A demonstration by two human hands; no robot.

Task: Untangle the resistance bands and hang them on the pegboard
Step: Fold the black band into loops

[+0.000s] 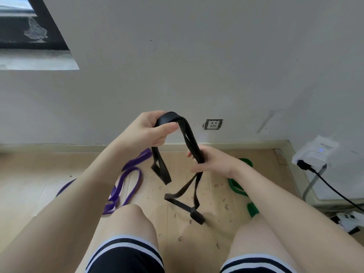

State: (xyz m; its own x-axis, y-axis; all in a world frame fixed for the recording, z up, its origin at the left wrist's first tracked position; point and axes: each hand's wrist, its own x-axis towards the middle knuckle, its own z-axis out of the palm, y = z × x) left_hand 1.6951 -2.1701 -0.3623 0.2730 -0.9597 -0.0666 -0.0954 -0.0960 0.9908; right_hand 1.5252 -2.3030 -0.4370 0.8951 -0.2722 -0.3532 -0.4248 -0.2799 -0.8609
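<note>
Knees (136, 223) and dark striped shorts fill the near edge; you are crouched or seated low over the wooden floor (23, 174), facing the wall.

Left hand (151, 129): raised, fingers and thumb curled round the top bend of the black band (189, 134). Holding the fold high lets the strands hang free, so crossings show.

Right hand (210, 162): lower and to the right, fingers wrapped round the two strands descending from that bend. Judged: it gathers or slides down the strands to work the twist out.

Below the right hand the black band drops into a looped, crossed tail that reaches the floor between your knees. A second short loop hangs under the left hand. Still tangled, by the look of it.

Purple band (126, 186): on the floor to the left, partly behind your left forearm, looped over itself. Untouched.

Green band (236, 186): on the floor to the right, mostly hidden by your right arm.

Pegboard: not in view. Hanging has not begun for these three, as far as can be seen.

Far wall carries a socket (213, 124); a white box (315, 152) with a black cable sits far right. Debris flecks scatter the floor.
</note>
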